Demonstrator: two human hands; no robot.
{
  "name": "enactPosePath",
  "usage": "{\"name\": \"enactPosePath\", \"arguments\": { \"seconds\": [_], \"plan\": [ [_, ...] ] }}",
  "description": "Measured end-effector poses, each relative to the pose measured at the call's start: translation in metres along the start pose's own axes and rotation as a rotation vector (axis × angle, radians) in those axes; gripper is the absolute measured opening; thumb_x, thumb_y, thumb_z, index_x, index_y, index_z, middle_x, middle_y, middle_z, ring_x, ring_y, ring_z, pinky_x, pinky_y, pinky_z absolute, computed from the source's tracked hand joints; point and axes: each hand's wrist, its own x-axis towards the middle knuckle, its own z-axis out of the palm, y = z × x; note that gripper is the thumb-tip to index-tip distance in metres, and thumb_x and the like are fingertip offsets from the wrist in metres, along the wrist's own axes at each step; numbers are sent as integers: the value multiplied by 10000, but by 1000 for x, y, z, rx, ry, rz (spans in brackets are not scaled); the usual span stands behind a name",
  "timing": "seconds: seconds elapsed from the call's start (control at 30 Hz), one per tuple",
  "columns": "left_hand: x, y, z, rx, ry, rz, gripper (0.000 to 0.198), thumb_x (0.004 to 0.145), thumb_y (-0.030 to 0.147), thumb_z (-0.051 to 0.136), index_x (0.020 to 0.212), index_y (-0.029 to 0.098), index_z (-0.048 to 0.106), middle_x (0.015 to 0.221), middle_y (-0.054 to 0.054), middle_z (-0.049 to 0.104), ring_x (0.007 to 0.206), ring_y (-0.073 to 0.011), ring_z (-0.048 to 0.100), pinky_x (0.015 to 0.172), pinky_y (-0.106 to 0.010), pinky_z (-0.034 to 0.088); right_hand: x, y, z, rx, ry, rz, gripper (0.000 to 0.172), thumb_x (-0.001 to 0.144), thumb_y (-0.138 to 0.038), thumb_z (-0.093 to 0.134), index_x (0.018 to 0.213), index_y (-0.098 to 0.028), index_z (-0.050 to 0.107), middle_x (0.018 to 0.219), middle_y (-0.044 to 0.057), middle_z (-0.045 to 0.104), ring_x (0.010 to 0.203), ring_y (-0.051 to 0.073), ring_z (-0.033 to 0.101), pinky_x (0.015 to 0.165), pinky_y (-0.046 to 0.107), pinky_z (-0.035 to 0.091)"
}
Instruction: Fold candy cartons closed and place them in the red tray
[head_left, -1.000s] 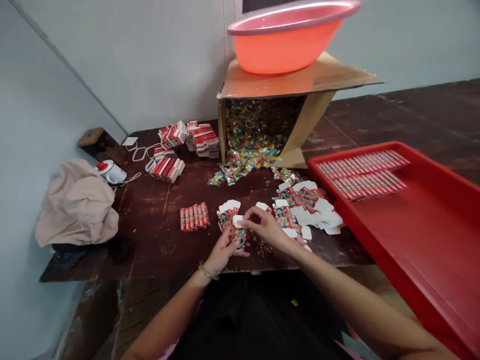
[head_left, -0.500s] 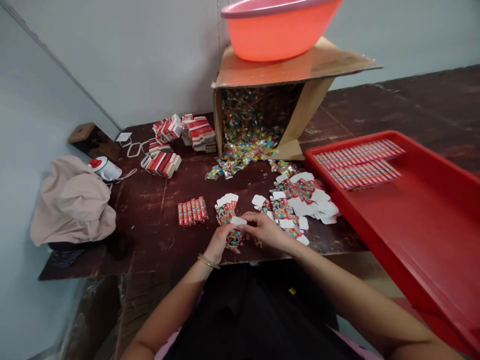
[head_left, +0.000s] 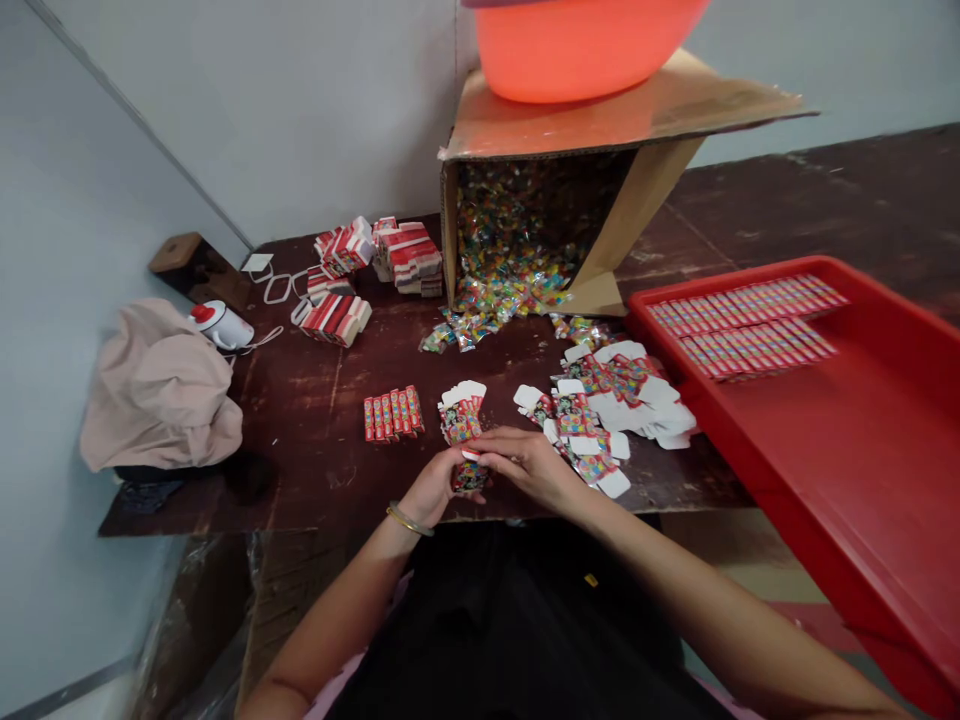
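Both hands meet over the near edge of the dark table (head_left: pixel 315 470). My left hand (head_left: pixel 435 485) and my right hand (head_left: pixel 529 462) are closed on one small colourful box (head_left: pixel 470 474), its white flap pressed down under the fingertips. Just behind them stand a few open boxes with white flaps up (head_left: pixel 461 410). A row of closed red boxes (head_left: pixel 392 413) lies to the left. A heap of flat unfolded boxes (head_left: pixel 611 410) lies to the right.
A tipped cardboard carton (head_left: pixel 600 130) spills colourful sweets (head_left: pixel 495 295) and carries an orange basin (head_left: pixel 585 45). A red tray (head_left: pixel 847 440) with two rows of closed boxes sits right. Stacks of red-and-white packs (head_left: pixel 375 270), a white bottle (head_left: pixel 221 325) and a beige cloth (head_left: pixel 157 390) lie left.
The white flap that stood up from the held box a second ago is now folded down under my fingers. My hands stay at the same spot; the view shifted slightly.
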Motion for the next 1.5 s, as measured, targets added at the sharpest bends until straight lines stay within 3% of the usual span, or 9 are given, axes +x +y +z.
{"name": "enactPosePath", "arguments": {
  "seconds": [0.4, 0.63, 0.77, 0.9, 1.03, 1.2, 1.27, 1.37, 1.5],
  "plan": [
    [-3, 6, -5, -31, -114, -9, 392, 740, 356, 601, 1045, 109, 604, 878, -103, 671, 761, -213, 641, 566, -287, 526, 12, -11, -9, -35, 3, 70, 212, 911, -349, 561, 1020, -269, 724, 979, 39, 714, 894, 206, 643, 817, 337, 512],
    [-4, 4, -17, 181, -95, -23, 303, 703, 281, 700, 947, 120, 617, 839, -67, 623, 754, -168, 612, 542, -228, 513, 9, 3, -8, -33, -19, 84, 244, 932, -335, 513, 1013, -237, 722, 957, 50, 717, 867, 207, 654, 785, 330, 527],
    [-2, 4, -23, 102, -73, -74, 342, 701, 306, 701, 982, 138, 601, 851, -61, 620, 754, -183, 628, 557, -257, 529, 3, 11, 5, -157, -13, -71, 291, 944, -303, 486, 1186, -265, 642, 1193, 71, 631, 1080, 233, 574, 950, 409, 459],
    [1, -2, -14, 243, 112, 117, 358, 786, 319, 604, 1105, 158, 581, 1007, -91, 630, 857, -196, 605, 693, -305, 541, 6, 17, 32, -215, 132, 26, 364, 899, -373, 559, 1250, -279, 586, 1317, 86, 526, 1178, 258, 506, 1002, 431, 412],
    [-1, 7, -17, 546, 299, 463, 487, 753, 220, 628, 1232, 188, 544, 1261, -114, 536, 1207, -264, 467, 1050, -385, 375, 52, 33, 51, -112, 161, 231, 362, 946, -405, 437, 1234, -219, 555, 1084, 66, 659, 926, 195, 636, 821, 316, 508],
    [-7, 40, -76, 959, 801, 588, 496, 795, 273, 593, 1272, 170, 498, 1384, -147, 405, 1334, -301, 320, 1144, -449, 204, 132, 58, 65, -196, 139, 307, 255, 910, -364, 511, 989, -170, 657, 875, 62, 690, 793, 190, 638, 750, 286, 491],
    [-4, 46, -102, 974, 853, 494, 518, 818, 286, 560, 1307, 157, 443, 1332, -168, 452, 1293, -301, 382, 1113, -467, 257, 147, 61, 70, -230, 123, 274, 222, 880, -325, 568, 949, -144, 675, 934, 105, 680, 873, 222, 633, 812, 313, 478],
    [3, 42, -128, 954, 829, 427, 581, 846, 290, 519, 1377, 142, 338, 1360, -192, 436, 1293, -286, 402, 1098, -442, 293, 135, 59, 67, -270, 137, 211, 267, 922, -276, 493, 1071, -121, 651, 1108, 156, 626, 1037, 239, 589, 929, 351, 437],
    [0, 35, -134, 983, 857, 422, 634, 854, 313, 509, 1410, 105, 285, 1413, -220, 376, 1332, -295, 356, 1117, -449, 267, 62, 63, 45, -328, 40, 93, 396, 845, -348, 629, 1202, -180, 603, 1277, 130, 554, 1195, 277, 494, 1022, 436, 383]
  ]
}}
